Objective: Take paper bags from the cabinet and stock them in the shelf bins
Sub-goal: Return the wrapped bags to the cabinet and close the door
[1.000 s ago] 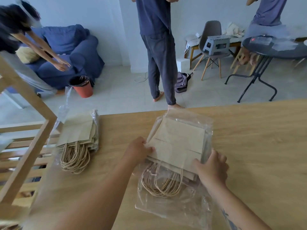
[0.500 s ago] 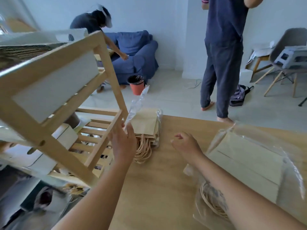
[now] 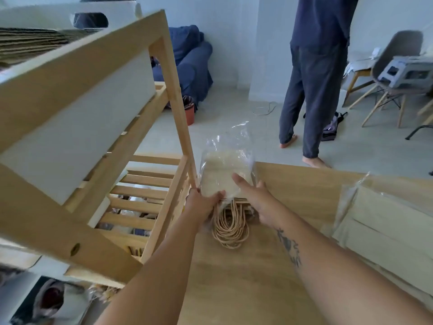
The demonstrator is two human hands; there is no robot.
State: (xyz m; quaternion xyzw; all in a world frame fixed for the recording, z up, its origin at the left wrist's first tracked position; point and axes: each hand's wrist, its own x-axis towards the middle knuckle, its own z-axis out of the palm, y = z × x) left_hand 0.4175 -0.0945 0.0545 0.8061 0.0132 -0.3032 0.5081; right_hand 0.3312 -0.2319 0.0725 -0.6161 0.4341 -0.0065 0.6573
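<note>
Both hands on clear-plastic-wrapped bundle of tan paper bags with twine handles (image 3: 226, 181) at light wooden desk (image 3: 293, 191) edge beside slatted wooden shelf (image 3: 168, 66): left hand (image 3: 202, 202) fingers closed on wrapper, right hand (image 3: 255, 195) fingers spread flat on top, probably steadying it for lifting

Both forearms bare, no sleeves in view. Dark tattoo (image 3: 290, 248) runs along right forearm, design blurred. Left hand (image 3: 201, 202) and right hand (image 3: 255, 198) bare, no gloves.
</note>
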